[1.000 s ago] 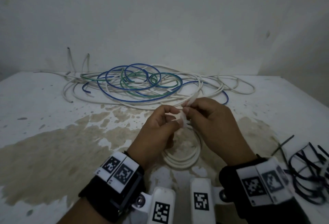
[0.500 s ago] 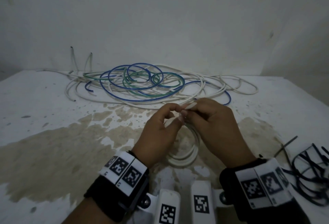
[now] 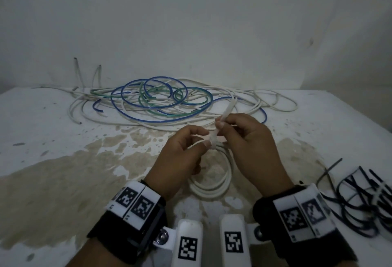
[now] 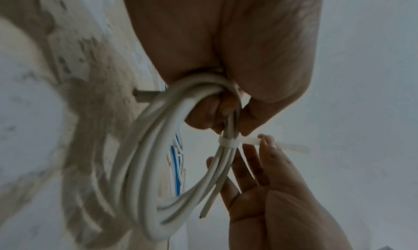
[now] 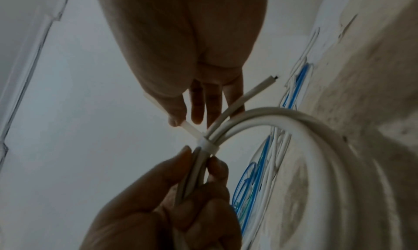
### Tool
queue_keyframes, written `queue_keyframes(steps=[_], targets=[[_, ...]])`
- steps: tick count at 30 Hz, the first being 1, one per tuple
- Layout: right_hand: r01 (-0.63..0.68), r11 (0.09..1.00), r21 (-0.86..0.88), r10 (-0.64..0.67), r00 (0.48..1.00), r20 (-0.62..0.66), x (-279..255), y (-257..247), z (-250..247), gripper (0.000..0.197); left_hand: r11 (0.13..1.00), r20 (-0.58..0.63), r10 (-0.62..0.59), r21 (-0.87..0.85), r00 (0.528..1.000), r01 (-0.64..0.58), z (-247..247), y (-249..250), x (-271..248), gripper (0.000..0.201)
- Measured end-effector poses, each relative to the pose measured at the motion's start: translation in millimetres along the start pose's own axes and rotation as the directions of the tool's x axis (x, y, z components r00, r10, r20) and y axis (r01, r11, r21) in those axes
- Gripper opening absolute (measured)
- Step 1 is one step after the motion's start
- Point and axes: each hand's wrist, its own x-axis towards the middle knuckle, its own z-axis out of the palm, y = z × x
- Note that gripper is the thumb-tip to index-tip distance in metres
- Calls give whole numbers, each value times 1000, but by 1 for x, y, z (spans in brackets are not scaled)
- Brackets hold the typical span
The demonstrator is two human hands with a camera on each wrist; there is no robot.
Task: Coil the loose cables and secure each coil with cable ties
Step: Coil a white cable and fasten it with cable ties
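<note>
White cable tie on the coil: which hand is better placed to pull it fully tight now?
Probably the right hand: it already pinches the free tail of the white cable tie. The left hand grips the white coil beside the tie, steadying it.

Dim, flat, bluish light throughout, with no hard shadows or glare. The head view bends the tabletop [image 3: 63,139] at its edges (wide-angle lens). Both wrist views are soft, grainy, and smeared across the near white cable coil [image 4: 140,164].

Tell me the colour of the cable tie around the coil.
White, like the coil it binds; the cable tie shows best in the left wrist view.
</note>
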Motion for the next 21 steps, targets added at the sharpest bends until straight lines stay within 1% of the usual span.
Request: queue_keyframes(steps=[1, 4, 6, 8, 10, 12, 14, 16, 18, 20, 21], targets=[[-13, 1000, 6, 13, 1000, 6, 0, 0, 0, 11, 1000, 11, -7, 3, 1000, 7, -1, 0, 1, 7], [-10, 1000, -4, 10, 999, 34, -2, -2, -1, 19, 993, -13, 14, 114, 1000, -13, -5, -1, 4, 11], [1, 1000, -16, 1, 997, 75, -2, -1, -1, 19, 997, -41, -4, 83, 999, 7, -4, -2, 4, 12], [14, 1000, -25, -12, 995, 99, -2, 0, 1, 15, 998, -45, -58, -20, 997, 57, -2, -2, 4, 15], [88, 993, -74, -82, 993, 81, -3, 3, 2, 15, 993, -29, -91, -72, 995, 88, 0, -1, 3, 16], [163, 980, -117, -159, 986, 49, -4, 2, 3, 10, 994, -31, -91, -56, 995, 89, 1, 1, 3, 15], [190, 974, -126, -189, 982, 21, -5, 0, 4, 9, 996, -44, -78, -37, 996, 76, 0, 3, 2, 14], [167, 980, -111, -168, 986, -4, -4, -3, 5, 11, 998, -50, -67, -26, 996, 66, 0, 6, 0, 12], [90, 995, -51, -91, 996, -8, -1, -7, 6, 20, 998, -52, -55, 3, 997, 55, 0, 11, -4, 11], [24, 1000, 9, -25, 998, 50, 4, -14, 5, 23, 998, -71, -31, 47, 997, 34, -4, 16, -8, 9], [27, 1000, 5, -28, 996, 89, 6, -18, 6, 24, 997, -91, -10, 79, 996, 17, -8, 19, -11, 8]])
